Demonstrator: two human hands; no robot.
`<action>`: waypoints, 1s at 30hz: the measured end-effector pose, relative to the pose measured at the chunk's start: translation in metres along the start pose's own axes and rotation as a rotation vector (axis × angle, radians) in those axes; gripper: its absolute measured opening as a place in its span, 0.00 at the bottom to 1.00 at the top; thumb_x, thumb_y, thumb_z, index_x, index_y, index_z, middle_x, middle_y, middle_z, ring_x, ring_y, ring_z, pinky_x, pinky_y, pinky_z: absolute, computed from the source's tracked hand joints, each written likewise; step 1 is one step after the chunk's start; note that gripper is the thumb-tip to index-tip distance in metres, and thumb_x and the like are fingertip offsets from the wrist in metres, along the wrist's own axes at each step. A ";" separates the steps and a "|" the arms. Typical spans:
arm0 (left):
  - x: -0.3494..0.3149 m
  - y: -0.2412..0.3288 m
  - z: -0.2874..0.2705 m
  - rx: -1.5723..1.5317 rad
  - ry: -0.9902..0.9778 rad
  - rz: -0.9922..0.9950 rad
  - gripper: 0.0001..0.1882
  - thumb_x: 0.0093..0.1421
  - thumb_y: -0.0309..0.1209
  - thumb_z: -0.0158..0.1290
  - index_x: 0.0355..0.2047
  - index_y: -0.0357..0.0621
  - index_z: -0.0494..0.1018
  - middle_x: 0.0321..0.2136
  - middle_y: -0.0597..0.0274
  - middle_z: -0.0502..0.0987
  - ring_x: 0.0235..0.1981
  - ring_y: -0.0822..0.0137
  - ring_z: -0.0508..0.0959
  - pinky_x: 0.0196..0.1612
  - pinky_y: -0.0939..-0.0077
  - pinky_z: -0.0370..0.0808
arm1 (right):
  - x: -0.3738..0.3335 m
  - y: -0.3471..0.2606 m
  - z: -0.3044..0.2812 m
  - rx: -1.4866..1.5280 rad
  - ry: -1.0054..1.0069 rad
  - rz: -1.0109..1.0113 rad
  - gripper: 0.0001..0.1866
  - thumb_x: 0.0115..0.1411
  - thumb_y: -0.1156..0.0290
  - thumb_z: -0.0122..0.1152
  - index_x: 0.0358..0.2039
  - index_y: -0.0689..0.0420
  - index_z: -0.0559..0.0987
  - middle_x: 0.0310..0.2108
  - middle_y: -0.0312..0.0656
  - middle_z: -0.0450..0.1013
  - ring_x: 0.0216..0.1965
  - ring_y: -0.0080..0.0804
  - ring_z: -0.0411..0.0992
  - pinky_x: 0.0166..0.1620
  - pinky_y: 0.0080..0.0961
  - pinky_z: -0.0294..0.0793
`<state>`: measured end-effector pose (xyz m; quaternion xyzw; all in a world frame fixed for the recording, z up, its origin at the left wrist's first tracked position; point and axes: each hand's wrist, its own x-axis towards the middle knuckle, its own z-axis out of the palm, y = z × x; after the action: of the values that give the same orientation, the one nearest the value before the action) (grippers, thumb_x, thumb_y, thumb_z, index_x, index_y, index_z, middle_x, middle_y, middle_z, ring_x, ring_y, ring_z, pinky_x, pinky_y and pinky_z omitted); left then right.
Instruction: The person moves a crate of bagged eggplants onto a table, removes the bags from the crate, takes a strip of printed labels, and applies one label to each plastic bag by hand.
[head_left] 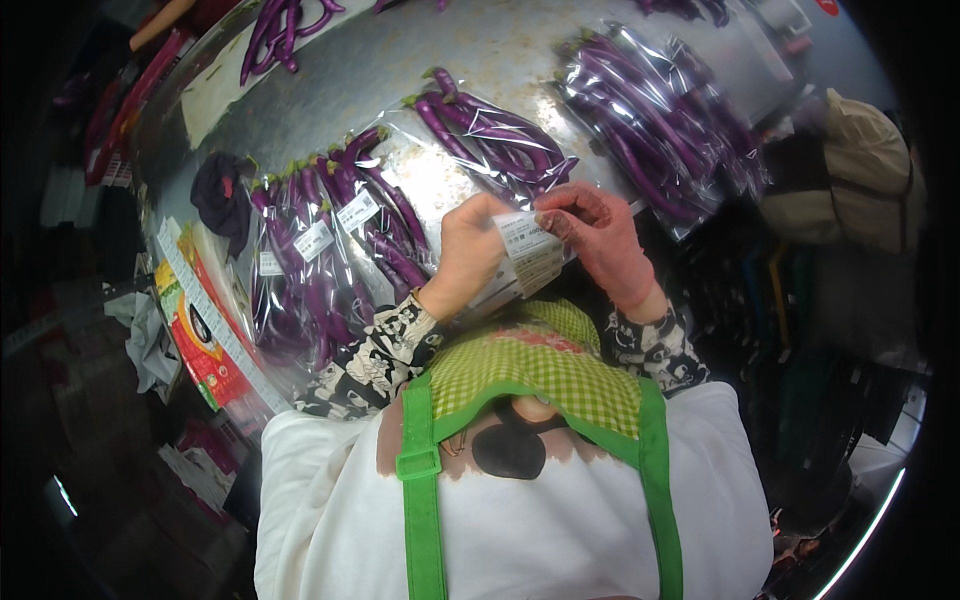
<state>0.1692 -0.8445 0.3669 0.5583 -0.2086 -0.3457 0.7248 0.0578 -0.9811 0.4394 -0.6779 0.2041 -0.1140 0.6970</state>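
Observation:
Between my two hands, close to my body, is a strip of white printed labels (528,248). My bare left hand (468,250) is closed on the strip's left edge. My right hand (608,245), in a reddish-pink glove with darkened fingertips, pinches the strip's upper right corner. Just beyond my hands lies a clear bag of long purple eggplants (490,135) on the metal table (400,60). To the left, bagged eggplants (305,265) carry white labels (313,240). More bagged eggplants (660,120) lie at the right.
Loose eggplants (285,40) rest at the far left of the table. A dark cloth bundle (225,200) and a colourful red and yellow package (205,340) are along the left edge. A beige bag (870,150) is at the right. A bare arm (160,22) shows at the far upper left.

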 end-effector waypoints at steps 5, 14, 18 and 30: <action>-0.003 -0.018 -0.002 0.172 0.020 -0.157 0.11 0.58 0.29 0.61 0.23 0.38 0.72 0.18 0.64 0.76 0.18 0.78 0.73 0.19 0.80 0.69 | 0.026 0.029 -0.016 -0.196 -0.039 -0.248 0.08 0.61 0.71 0.63 0.36 0.62 0.79 0.34 0.35 0.76 0.36 0.21 0.72 0.44 0.20 0.72; -0.023 -0.011 -0.008 0.583 -0.387 -0.272 0.06 0.50 0.23 0.58 0.20 0.36 0.72 0.14 0.67 0.71 0.19 0.78 0.70 0.22 0.76 0.67 | 0.153 0.043 -0.050 -0.614 -0.314 -0.224 0.07 0.55 0.67 0.67 0.30 0.57 0.81 0.38 0.41 0.74 0.42 0.33 0.71 0.49 0.29 0.69; -0.024 -0.010 -0.009 0.553 -0.388 -0.263 0.05 0.50 0.22 0.57 0.21 0.35 0.72 0.15 0.66 0.72 0.21 0.79 0.70 0.23 0.77 0.68 | 0.186 0.073 -0.032 -0.872 -0.148 -0.261 0.07 0.51 0.62 0.70 0.29 0.50 0.84 0.40 0.44 0.76 0.53 0.41 0.68 0.57 0.37 0.63; -0.039 -0.004 -0.002 0.357 -0.320 -0.114 0.09 0.51 0.21 0.60 0.20 0.36 0.70 0.18 0.64 0.74 0.22 0.79 0.71 0.24 0.80 0.67 | 0.192 0.116 -0.019 -0.737 -0.066 0.229 0.41 0.60 0.34 0.48 0.51 0.64 0.74 0.44 0.62 0.74 0.49 0.54 0.73 0.53 0.40 0.71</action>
<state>0.1436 -0.8151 0.3654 0.6263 -0.3467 -0.4277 0.5519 0.2066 -1.0749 0.2996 -0.8589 0.2834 0.0672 0.4213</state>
